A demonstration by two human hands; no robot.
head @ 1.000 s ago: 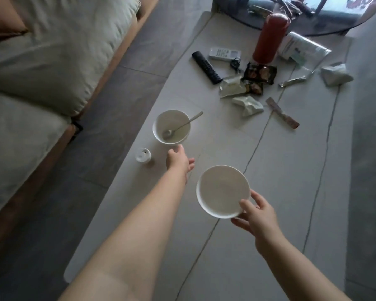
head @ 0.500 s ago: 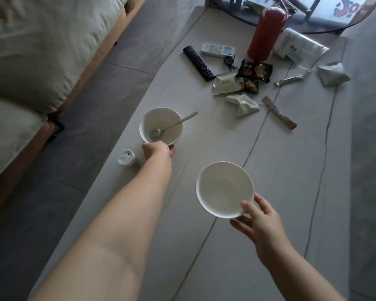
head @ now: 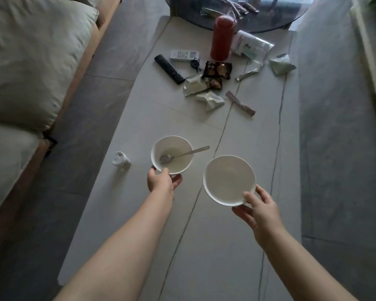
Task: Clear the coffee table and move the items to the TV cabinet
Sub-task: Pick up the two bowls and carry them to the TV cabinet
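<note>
1. left hand (head: 161, 181) has its grip on the near rim of the white bowl with spoon (head: 172, 154), thumb over the edge and fingers curled under its base
2. right hand (head: 259, 210) has its grip on the near edge of the empty white bowl (head: 229, 180), thumb on top of the rim and fingers spread beneath it
3. both bowls sit side by side over the near half of the pale surface (head: 237, 246); whether either one touches it cannot be told
4. metal spoon (head: 183, 154) lies in the left bowl, its handle sticking out over the rim to the right
5. small white cap-like container (head: 121, 160) sits just left of the left bowl, near the surface's edge
6. further along the surface lie a black remote (head: 169, 69), a white remote (head: 184, 55), a red bottle (head: 222, 38) standing upright, a clear plastic bag (head: 251, 45), dark snack packets (head: 217, 70) and crumpled wrappers (head: 208, 99)
7. sofa cushions (head: 30, 61) run along the left side
</note>
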